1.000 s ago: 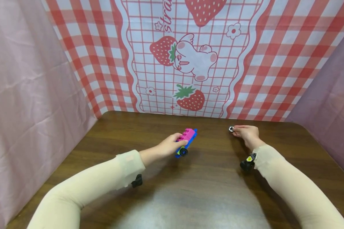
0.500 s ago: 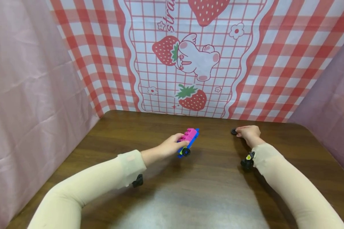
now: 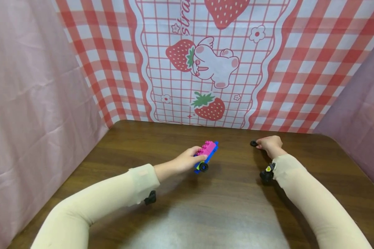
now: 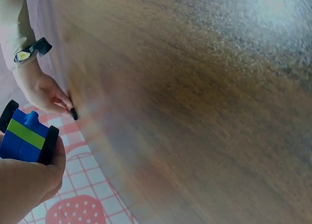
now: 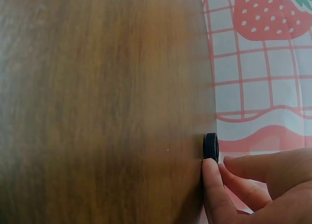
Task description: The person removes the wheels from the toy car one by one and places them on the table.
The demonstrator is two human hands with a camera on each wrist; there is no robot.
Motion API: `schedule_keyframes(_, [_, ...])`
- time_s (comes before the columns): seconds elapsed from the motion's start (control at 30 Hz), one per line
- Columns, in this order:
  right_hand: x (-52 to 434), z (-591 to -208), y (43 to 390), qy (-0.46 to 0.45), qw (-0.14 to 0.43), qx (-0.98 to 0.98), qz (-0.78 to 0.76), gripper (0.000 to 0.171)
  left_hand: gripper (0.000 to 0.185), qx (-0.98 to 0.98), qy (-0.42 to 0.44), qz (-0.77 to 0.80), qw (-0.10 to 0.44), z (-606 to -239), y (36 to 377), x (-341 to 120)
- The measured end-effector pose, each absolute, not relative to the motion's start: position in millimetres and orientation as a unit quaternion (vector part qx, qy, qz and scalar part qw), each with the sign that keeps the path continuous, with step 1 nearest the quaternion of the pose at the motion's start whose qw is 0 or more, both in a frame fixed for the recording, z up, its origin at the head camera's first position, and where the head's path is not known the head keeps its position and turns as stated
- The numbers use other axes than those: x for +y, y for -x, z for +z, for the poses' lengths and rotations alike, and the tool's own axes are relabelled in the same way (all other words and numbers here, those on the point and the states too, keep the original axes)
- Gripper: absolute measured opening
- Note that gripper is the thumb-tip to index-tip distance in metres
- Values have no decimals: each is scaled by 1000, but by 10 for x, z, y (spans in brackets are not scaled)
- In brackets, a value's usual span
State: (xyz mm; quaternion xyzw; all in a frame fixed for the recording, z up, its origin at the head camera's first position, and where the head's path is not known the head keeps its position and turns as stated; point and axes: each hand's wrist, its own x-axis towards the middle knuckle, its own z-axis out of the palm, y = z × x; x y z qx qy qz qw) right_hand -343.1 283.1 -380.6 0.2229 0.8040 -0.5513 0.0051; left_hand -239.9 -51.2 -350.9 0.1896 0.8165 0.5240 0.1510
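1. Already partly built, the toy car [image 3: 206, 154] has a blue base with a pink brick stacked on top, and black wheels show at its near end; in the left wrist view [image 4: 27, 134] two wheels flank a blue block with a green stripe.
2. The left hand [image 3: 187, 159] grips that car, fingers curled round its near end, holding it tilted just above the surface [image 3: 205, 214], a little toward 11 o'clock from the middle of it.
3. The right hand [image 3: 269, 144] sits at about 1 o'clock on the surface, well apart from the car, at roughly 3 o'clock from it.
4. Its fingertips [image 5: 210, 177] touch a small black wheel [image 3: 253, 143], which stands on edge near the far rim; in the right wrist view the wheel [image 5: 210, 147] is at the tip of one finger, with the other fingers loosely bent behind. Whether it is truly pinched or only touched, I cannot tell.
5. Judging by this, the body and at least one pair of wheels look done, while the loose wheel is not yet on the car.
6. What seems left is bringing that wheel over to the car and fitting it; whether further wheels are missing is hidden by the left hand.
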Motion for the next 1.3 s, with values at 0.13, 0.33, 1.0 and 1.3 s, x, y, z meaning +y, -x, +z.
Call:
schedule_keyframes(0.13, [2857,-3799,3424,-222,18,808,-545,45,41,804,-190,541,155,-3503,2408,-512])
schedule_keyframes(0.33, [2877,-3790,3395,-221,32,795,-564,47,45,801,-184,544,170,-3494,2420,-503])
schedule_keyframes(1.0, [2943,-3715,3339,-194,55,720,-664,58,43,792,-186,547,197,-3461,2443,-514])
schedule_keyframes(1.3, [2981,-3690,3333,-201,65,714,-668,41,43,769,-185,576,205,-3472,2441,-525])
